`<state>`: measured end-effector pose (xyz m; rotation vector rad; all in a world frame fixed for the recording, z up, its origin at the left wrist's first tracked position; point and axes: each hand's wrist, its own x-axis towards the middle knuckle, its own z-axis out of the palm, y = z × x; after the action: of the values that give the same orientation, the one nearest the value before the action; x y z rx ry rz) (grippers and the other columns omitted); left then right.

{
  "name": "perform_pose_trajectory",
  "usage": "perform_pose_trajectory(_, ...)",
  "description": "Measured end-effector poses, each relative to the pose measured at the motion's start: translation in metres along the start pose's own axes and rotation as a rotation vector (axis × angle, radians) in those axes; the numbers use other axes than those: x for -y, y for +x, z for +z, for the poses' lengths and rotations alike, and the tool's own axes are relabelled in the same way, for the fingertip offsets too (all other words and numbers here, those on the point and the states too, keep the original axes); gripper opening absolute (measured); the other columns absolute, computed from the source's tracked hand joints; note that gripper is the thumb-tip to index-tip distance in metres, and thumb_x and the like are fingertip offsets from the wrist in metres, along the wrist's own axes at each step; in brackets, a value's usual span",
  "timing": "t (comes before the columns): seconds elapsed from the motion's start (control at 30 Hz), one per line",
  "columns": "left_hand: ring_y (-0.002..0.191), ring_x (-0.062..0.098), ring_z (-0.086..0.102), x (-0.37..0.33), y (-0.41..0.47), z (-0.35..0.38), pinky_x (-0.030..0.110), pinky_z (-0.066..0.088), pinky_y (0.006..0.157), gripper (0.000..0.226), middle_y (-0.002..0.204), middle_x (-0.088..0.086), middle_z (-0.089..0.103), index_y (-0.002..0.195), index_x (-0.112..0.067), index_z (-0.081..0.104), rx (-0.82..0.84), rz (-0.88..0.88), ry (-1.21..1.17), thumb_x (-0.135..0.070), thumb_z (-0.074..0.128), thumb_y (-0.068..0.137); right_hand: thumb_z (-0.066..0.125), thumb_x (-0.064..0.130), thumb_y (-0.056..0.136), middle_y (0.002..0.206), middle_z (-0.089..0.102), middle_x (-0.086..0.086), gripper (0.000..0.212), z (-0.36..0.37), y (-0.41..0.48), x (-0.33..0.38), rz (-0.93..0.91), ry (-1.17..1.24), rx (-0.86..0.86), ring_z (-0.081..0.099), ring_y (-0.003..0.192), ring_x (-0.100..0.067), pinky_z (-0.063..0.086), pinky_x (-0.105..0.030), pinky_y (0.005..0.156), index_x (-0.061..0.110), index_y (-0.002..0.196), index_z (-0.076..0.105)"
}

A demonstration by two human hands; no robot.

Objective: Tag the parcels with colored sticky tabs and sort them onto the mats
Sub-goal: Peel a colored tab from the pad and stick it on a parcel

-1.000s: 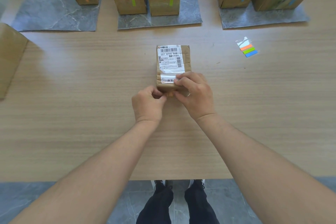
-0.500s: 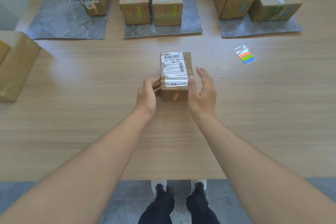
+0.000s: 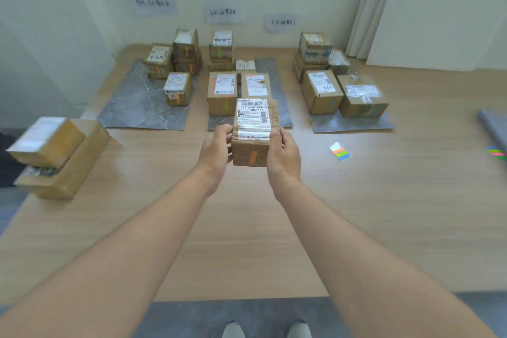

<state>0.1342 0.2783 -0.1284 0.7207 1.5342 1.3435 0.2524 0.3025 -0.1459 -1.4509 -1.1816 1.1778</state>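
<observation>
A small cardboard parcel (image 3: 253,129) with a white shipping label on top and an orange sticky tab on its near face is lifted above the wooden table. My left hand (image 3: 215,149) grips its left side and my right hand (image 3: 284,153) grips its right side. Three grey mats lie at the back: the left mat (image 3: 137,103) holds orange-tagged parcels, the middle mat (image 3: 282,115) green-tagged ones, the right mat (image 3: 351,123) blue-tagged ones. A pad of colored sticky tabs (image 3: 339,151) lies on the table to the right of the parcel.
A stack of untagged parcels (image 3: 59,153) sits at the table's left edge. More colored tabs (image 3: 496,152) and a grey roll (image 3: 493,125) lie at the far right edge. Paper labels hang on the wall above the mats.
Both hands closed on the parcel's sides and lifted it off the table, forward toward the mats. My view tilted up, showing the wall and more of the table.
</observation>
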Motion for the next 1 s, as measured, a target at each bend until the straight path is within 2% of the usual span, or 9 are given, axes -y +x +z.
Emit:
perform_pose_trajectory(0.13,0.088,0.018,0.067,-0.068,-0.027,-0.005,0.036,0.051,0.086,0.041,0.077,-0.011,0.076,0.092,-0.026,0.072,0.014,0.11,0.002,-0.036,0.033,0.102,0.039,0.04,0.101,0.1,0.071,0.009,0.033,-0.011,-0.016,0.081,-0.085,-0.004,0.053,0.063,0.097,-0.012,0.051,-0.032,0.084,0.027,0.104,0.068)
perform_pose_trajectory(0.3,0.106,0.022,0.066,-0.147,-0.068,-0.008,0.047,0.045,0.106,0.051,0.097,-0.007,0.077,0.093,-0.036,0.077,0.03,0.186,0.016,-0.065,0.037,0.082,0.036,0.044,0.105,0.101,0.068,0.011,0.033,-0.037,-0.036,0.168,-0.158,-0.005,0.1,0.061,0.099,-0.013,0.047,-0.034,0.087,0.03,0.104,0.065)
perform_pose_trajectory(0.4,0.083,0.015,0.065,-0.186,-0.091,-0.002,0.039,0.049,0.093,0.056,0.078,-0.01,0.074,0.101,-0.026,0.075,0.042,0.219,-0.029,-0.059,0.029,0.096,0.034,0.046,0.106,0.094,0.065,0.01,0.034,-0.052,-0.049,0.209,-0.161,0.02,0.155,0.06,0.092,-0.013,0.047,-0.037,0.091,0.028,0.101,0.061)
perform_pose_trajectory(0.53,0.053,0.006,0.066,-0.215,-0.12,-0.002,0.029,0.047,0.064,0.06,0.061,-0.008,0.071,0.091,-0.023,0.071,0.026,0.223,0.009,-0.052,0.02,0.104,0.031,0.046,0.107,0.094,0.064,0.001,0.036,-0.066,-0.065,0.241,-0.153,-0.006,0.204,0.059,0.088,-0.017,0.047,-0.041,0.092,0.021,0.099,0.057)
perform_pose_trajectory(0.6,0.05,0.006,0.066,-0.223,-0.128,-0.006,0.028,0.046,0.061,0.061,0.059,-0.006,0.07,0.089,-0.021,0.07,0.013,0.23,0.009,-0.051,0.02,0.105,0.032,0.046,0.106,0.098,0.066,-0.006,0.041,-0.068,-0.07,0.249,-0.157,-0.018,0.218,0.062,0.092,-0.023,0.048,-0.043,0.096,0.016,0.1,0.059)
perform_pose_trajectory(0.7,0.061,0.014,0.068,-0.228,-0.136,-0.013,0.029,0.05,0.069,0.061,0.067,-0.002,0.074,0.089,-0.018,0.071,0.007,0.233,-0.004,-0.05,0.021,0.104,0.033,0.044,0.108,0.085,0.055,-0.002,0.041,-0.068,-0.075,0.254,-0.185,-0.021,0.249,0.05,0.078,-0.017,0.045,-0.041,0.089,0.011,0.103,0.057)
perform_pose_trajectory(0.8,0.065,0.016,0.067,-0.227,-0.141,-0.025,0.037,0.05,0.083,0.06,0.076,-0.001,0.076,0.1,-0.018,0.073,-0.022,0.241,-0.038,-0.054,0.025,0.102,0.033,0.045,0.108,0.085,0.056,0.002,0.04,-0.059,-0.078,0.254,-0.19,-0.028,0.282,0.051,0.076,-0.014,0.042,-0.038,0.083,0.013,0.104,0.057)
perform_pose_trajectory(0.9,0.066,0.016,0.065,-0.225,-0.143,-0.042,0.04,0.049,0.09,0.059,0.069,-0.005,0.074,0.095,-0.021,0.073,-0.044,0.243,-0.021,-0.056,0.026,0.101,0.033,0.044,0.107,0.089,0.06,0.002,0.042,-0.043,-0.082,0.254,-0.186,-0.019,0.314,0.054,0.082,-0.016,0.045,-0.041,0.088,0.013,0.108,0.06)
perform_pose_trajectory(1.0,0.065,0.016,0.062,-0.229,-0.143,-0.062,0.036,0.05,0.087,0.056,0.061,-0.008,0.071,0.09,-0.021,0.07,-0.065,0.216,-0.02,-0.054,0.027,0.103,0.032,0.044,0.108,0.089,0.057,0.007,0.035,-0.022,-0.086,0.255,-0.21,-0.011,0.326,0.051,0.079,-0.009,0.042,-0.037,0.087,0.018,0.103,0.055)
